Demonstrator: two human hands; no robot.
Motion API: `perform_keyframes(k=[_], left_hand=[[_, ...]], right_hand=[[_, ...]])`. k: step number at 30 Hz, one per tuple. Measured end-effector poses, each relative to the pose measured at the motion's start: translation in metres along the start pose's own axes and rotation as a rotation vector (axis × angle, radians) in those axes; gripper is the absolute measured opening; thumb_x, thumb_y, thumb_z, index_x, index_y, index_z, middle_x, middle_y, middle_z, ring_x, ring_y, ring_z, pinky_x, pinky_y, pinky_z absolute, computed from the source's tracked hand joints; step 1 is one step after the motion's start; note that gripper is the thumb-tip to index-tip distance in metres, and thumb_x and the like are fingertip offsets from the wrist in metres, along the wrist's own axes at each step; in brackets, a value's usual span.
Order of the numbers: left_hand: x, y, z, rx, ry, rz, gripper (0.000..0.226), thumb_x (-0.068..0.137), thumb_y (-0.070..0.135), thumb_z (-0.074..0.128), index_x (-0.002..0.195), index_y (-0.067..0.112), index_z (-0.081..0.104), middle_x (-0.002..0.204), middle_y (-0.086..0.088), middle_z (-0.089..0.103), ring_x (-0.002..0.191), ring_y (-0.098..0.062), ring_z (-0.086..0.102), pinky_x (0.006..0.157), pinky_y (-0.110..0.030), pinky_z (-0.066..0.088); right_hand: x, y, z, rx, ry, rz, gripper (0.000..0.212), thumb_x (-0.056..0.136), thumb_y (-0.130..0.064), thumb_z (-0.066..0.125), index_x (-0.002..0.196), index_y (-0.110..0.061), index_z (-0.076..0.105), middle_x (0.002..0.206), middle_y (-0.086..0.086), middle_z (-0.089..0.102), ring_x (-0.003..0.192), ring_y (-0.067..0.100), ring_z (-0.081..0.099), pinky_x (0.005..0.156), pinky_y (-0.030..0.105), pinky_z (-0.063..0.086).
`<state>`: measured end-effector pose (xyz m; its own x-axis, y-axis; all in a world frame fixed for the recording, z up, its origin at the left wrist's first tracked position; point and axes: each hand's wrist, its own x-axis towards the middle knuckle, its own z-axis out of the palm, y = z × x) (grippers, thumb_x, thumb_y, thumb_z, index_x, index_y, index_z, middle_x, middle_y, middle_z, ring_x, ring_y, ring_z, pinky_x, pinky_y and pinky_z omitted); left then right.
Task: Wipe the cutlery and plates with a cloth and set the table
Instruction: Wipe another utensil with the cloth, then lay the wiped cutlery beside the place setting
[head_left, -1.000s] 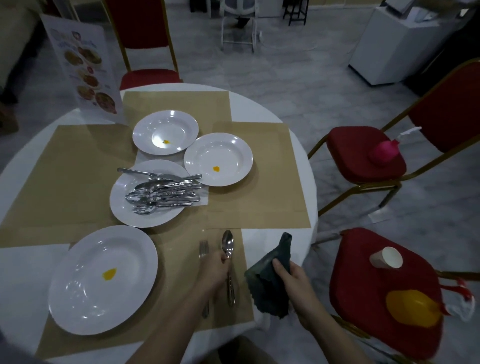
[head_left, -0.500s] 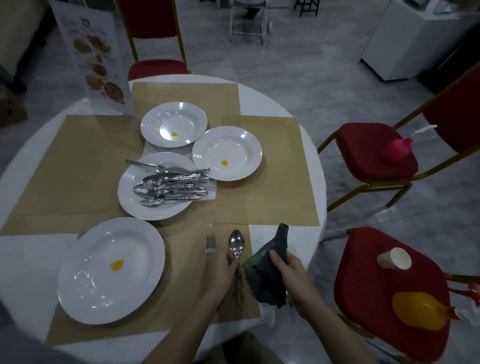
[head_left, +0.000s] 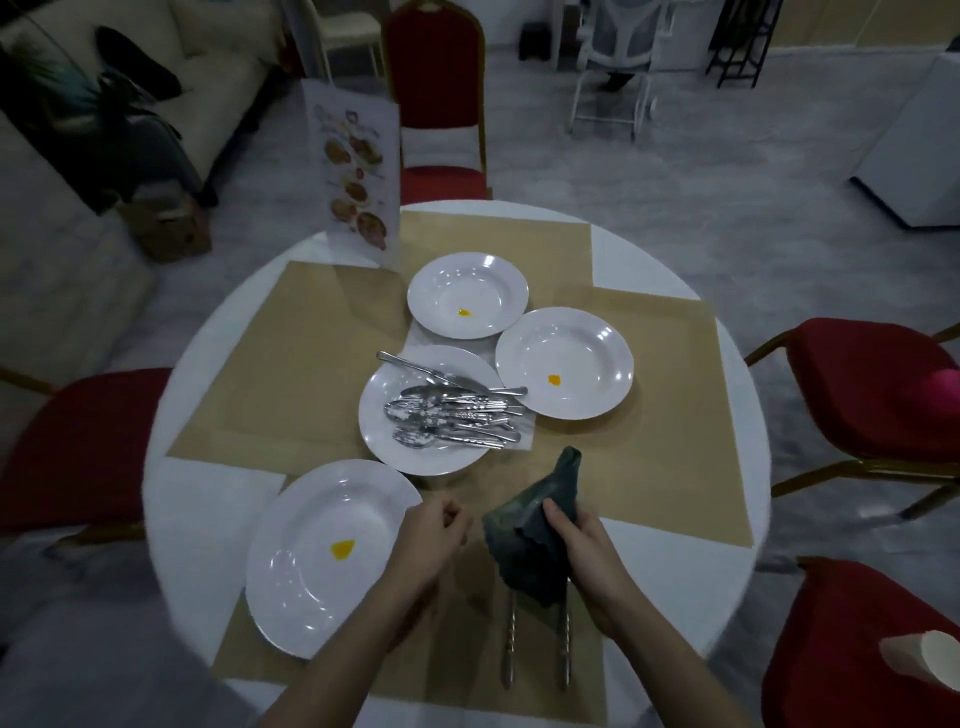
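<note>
I can't see the heads of two utensils (head_left: 535, 644) under the cloth (head_left: 535, 540) | paper cup (head_left: 930, 660) cut by right edge | menu card (head_left: 358, 171) print unreadable

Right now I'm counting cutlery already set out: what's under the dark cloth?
Two metal handles stick out from beneath the dark cloth, which the right hand holds. Their heads are covered, so which utensils they are can't be told.
</note>
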<state>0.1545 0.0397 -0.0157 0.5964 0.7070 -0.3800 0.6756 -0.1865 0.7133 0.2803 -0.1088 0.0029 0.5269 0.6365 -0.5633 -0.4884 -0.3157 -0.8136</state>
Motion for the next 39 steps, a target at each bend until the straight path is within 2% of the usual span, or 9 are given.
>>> perform_keyframes(k=[4,9,15,21,25,29,34,39], left_hand=[[0.029,-0.004,-0.026,-0.002,0.04,0.012,0.015,0.091,0.016,0.056,0.079,0.008,0.059,0.074,-0.009,0.067,0.069,-0.023,0.063,0.065,-0.038,0.052],[0.073,0.004,-0.035,0.084,0.029,0.111,0.011,0.09,0.014,0.054,0.084,0.006,0.06,0.078,-0.007,0.064,0.073,-0.022,0.06,0.066,-0.037,0.049],[0.122,0.02,-0.019,0.361,-0.005,0.381,0.014,0.095,0.012,0.051,0.104,0.007,0.061,0.108,-0.008,0.053,0.096,-0.025,0.055,0.081,-0.037,0.048],[0.139,0.011,-0.011,0.619,-0.074,0.548,0.014,0.092,0.005,0.052,0.103,0.011,0.06,0.102,-0.007,0.051,0.086,-0.024,0.057,0.066,-0.034,0.046],[0.149,0.016,-0.016,0.664,-0.127,0.671,0.011,0.09,0.007,0.056,0.1,0.009,0.06,0.1,-0.008,0.053,0.085,-0.027,0.057,0.058,-0.033,0.038],[0.158,0.022,-0.017,0.71,-0.206,0.718,0.009,0.092,0.008,0.051,0.098,0.01,0.057,0.104,-0.007,0.053,0.094,-0.025,0.055,0.067,-0.036,0.045],[0.163,0.032,-0.026,0.829,-0.263,0.824,0.012,0.093,0.003,0.049,0.102,0.007,0.055,0.11,-0.01,0.049,0.09,-0.026,0.057,0.07,-0.035,0.048],[0.162,0.028,-0.044,0.839,-0.315,0.838,0.025,0.092,0.0,0.047,0.115,0.011,0.047,0.113,-0.009,0.053,0.096,-0.029,0.06,0.067,-0.034,0.041]], right_hand=[[0.017,-0.007,0.027,0.006,0.039,0.018,0.027,0.097,-0.029,0.056,0.12,-0.014,0.058,0.115,0.004,0.069,0.104,0.02,0.066,0.09,0.033,0.054],[0.03,-0.008,0.033,0.027,0.139,0.027,0.014,0.097,-0.026,0.057,0.11,-0.022,0.059,0.113,0.003,0.069,0.104,0.022,0.066,0.094,0.039,0.052],[0.04,0.002,0.03,0.082,0.26,0.067,0.026,0.097,-0.029,0.057,0.12,-0.018,0.06,0.113,0.004,0.071,0.105,0.023,0.067,0.095,0.041,0.052],[0.044,0.012,0.039,0.097,0.338,0.087,0.026,0.096,-0.032,0.057,0.119,-0.019,0.061,0.111,0.001,0.072,0.103,0.02,0.068,0.093,0.04,0.054],[0.046,0.01,0.042,0.108,0.352,0.074,0.028,0.097,-0.032,0.057,0.122,-0.021,0.06,0.112,0.0,0.072,0.103,0.017,0.068,0.087,0.033,0.054],[0.048,0.006,0.047,0.109,0.362,0.08,0.027,0.097,-0.033,0.056,0.12,-0.022,0.061,0.109,-0.002,0.074,0.102,0.017,0.069,0.087,0.032,0.055],[0.045,0.002,0.05,0.11,0.353,0.083,0.027,0.097,-0.033,0.055,0.119,-0.019,0.063,0.108,-0.001,0.074,0.104,0.019,0.068,0.096,0.038,0.053],[0.042,-0.001,0.053,0.135,0.351,0.065,0.025,0.097,-0.032,0.055,0.117,-0.019,0.063,0.106,0.0,0.075,0.102,0.019,0.069,0.089,0.033,0.054]])
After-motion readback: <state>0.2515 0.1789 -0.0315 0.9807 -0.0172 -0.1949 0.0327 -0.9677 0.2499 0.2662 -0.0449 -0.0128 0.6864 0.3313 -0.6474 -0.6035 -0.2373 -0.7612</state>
